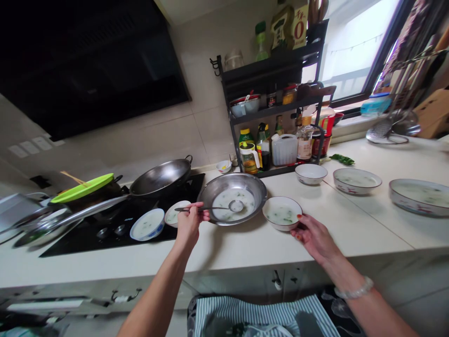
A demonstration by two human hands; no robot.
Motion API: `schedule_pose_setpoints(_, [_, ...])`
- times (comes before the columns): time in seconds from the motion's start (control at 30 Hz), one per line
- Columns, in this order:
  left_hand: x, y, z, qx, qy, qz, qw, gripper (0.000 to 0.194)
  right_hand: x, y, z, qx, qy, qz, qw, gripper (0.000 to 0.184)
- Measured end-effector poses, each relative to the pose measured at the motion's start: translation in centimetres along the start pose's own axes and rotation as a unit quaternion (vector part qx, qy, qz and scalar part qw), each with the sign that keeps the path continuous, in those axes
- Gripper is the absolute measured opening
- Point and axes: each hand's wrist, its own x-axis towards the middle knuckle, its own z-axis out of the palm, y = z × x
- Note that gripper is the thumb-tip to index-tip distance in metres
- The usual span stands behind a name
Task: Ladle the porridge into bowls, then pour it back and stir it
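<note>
With my left hand (189, 224), I pinch the dark handle of a ladle (236, 206), its cup in the pale, green-flecked soup (223, 200) of a metal basin (260, 195) at centre frame. My right hand (317, 238) grips the right edge of a white bowl (278, 226) just beside the basin, above the near edge of the bench (245, 250). The step looks like portioning; with soup in the bowl, the next move likely calls for a level ladle and a steady rim.
</note>
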Motion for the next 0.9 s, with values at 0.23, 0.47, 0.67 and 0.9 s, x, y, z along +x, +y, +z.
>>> schedule_pose_setpoints(0.23, [-0.1, 0.3, 0.0, -0.008, -0.009, -0.008, 1.000, 0.023, 0.0, -0.1, 0.1, 0.006, 0.002, 0.000, 1.000, 0.031])
schedule_pose_setpoints(0.47, [-0.4, 1.1, 0.2, -0.012, -0.003, -0.002, 1.000, 0.022, 0.1, -0.1, 0.1, 0.011, -0.002, 0.001, 1.000, 0.032])
schedule_pose_setpoints(0.67, [-0.7, 2.0, 0.6, -0.010, -0.016, -0.003, 1.000, 0.024, 0.0, -0.1, 0.1, 0.012, -0.001, 0.000, 1.000, 0.033])
schedule_pose_setpoints(0.9, [-0.8, 2.3, 1.0, -0.007, -0.013, -0.008, 1.000, 0.023, 0.0, 0.0, 0.1, 0.014, 0.001, 0.002, 1.000, 0.035])
